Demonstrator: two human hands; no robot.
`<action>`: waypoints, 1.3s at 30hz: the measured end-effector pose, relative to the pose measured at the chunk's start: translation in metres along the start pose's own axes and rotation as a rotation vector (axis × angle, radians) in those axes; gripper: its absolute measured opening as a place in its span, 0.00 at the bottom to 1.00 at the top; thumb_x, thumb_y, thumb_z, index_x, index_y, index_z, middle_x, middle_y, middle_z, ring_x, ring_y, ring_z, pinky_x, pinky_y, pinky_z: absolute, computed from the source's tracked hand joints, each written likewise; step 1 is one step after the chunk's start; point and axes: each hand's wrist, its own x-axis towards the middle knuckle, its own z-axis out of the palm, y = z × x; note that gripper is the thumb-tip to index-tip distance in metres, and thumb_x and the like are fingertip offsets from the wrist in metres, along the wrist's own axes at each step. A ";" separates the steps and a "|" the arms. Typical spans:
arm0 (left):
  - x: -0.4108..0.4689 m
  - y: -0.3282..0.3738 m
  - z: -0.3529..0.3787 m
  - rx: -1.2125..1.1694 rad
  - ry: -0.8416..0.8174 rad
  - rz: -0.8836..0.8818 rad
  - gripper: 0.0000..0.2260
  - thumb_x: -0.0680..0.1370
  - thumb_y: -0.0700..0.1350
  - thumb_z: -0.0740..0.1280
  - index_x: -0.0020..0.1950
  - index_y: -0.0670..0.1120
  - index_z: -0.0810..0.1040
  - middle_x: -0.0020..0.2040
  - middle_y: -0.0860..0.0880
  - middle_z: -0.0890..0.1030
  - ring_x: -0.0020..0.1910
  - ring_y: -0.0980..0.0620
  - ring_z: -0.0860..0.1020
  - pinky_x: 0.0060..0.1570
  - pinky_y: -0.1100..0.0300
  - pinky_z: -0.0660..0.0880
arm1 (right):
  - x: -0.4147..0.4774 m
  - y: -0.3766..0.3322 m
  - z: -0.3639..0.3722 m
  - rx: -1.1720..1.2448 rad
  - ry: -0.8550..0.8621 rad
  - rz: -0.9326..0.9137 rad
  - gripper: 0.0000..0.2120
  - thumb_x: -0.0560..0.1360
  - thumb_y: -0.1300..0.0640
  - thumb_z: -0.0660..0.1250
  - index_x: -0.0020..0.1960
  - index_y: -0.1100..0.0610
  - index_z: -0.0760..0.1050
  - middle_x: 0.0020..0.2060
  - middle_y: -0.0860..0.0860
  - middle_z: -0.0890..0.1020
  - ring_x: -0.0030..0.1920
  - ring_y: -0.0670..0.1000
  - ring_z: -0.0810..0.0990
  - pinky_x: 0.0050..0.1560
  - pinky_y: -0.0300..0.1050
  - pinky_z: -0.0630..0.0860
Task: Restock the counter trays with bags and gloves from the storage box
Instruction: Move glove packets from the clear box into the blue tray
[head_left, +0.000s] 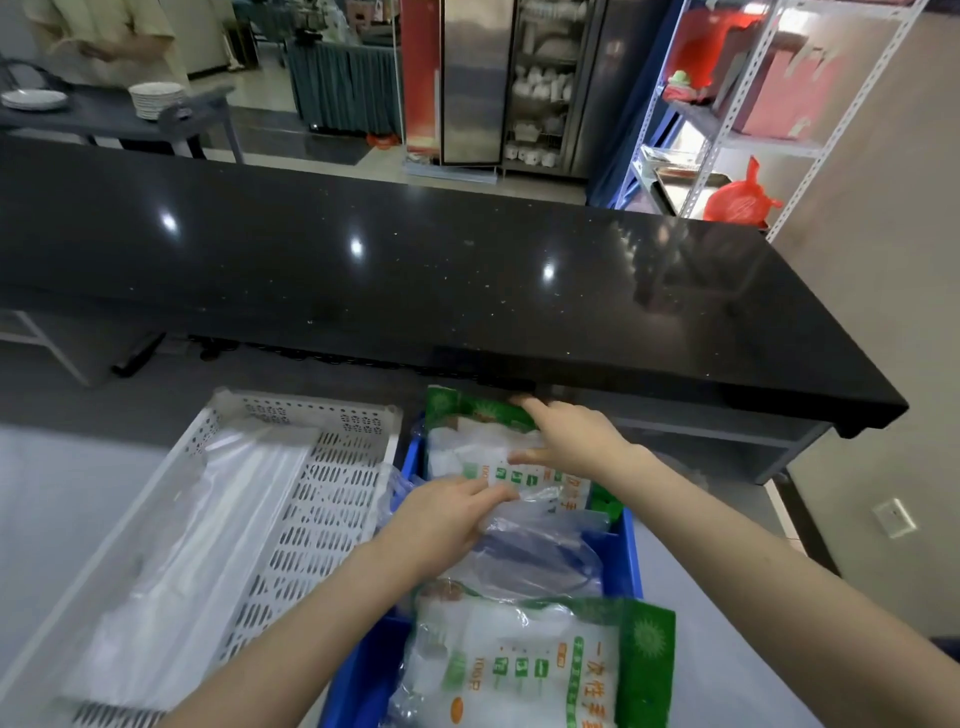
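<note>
Black shiny counter (415, 270) at back, 2 bins in front.
R hand (571, 441) lies spread flat on far green-and-white plastic glove pack (467, 447) in blue plastic box (631, 561); L hand (441, 519), fingers straight, touches its near edge, no grip. 2nd glove pack (519, 670) sits nearer. White holey plastic tray (332, 499) w/ clear bags (182, 545) is just left.

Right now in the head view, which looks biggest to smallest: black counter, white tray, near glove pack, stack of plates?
1. black counter
2. white tray
3. near glove pack
4. stack of plates, but it is far away, so it may only look tiny.
</note>
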 end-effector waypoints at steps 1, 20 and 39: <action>0.000 0.000 0.001 0.006 -0.007 -0.002 0.23 0.76 0.44 0.66 0.69 0.56 0.67 0.58 0.53 0.79 0.55 0.52 0.76 0.54 0.53 0.75 | 0.000 0.001 0.004 -0.004 0.006 -0.008 0.41 0.67 0.34 0.68 0.74 0.44 0.53 0.57 0.54 0.79 0.52 0.55 0.80 0.44 0.48 0.77; -0.003 -0.013 -0.008 0.012 -0.094 -0.078 0.21 0.76 0.46 0.68 0.68 0.55 0.69 0.62 0.52 0.79 0.54 0.52 0.78 0.52 0.57 0.75 | -0.092 -0.031 -0.019 0.324 0.018 -0.223 0.17 0.71 0.35 0.63 0.50 0.45 0.77 0.49 0.42 0.75 0.49 0.41 0.73 0.52 0.40 0.73; -0.007 -0.015 -0.018 -0.038 -0.125 -0.111 0.13 0.74 0.43 0.67 0.55 0.55 0.71 0.51 0.51 0.79 0.50 0.48 0.79 0.41 0.58 0.71 | -0.130 -0.033 -0.064 0.361 -0.343 -0.042 0.16 0.71 0.50 0.72 0.48 0.40 0.65 0.42 0.37 0.75 0.40 0.37 0.77 0.35 0.30 0.70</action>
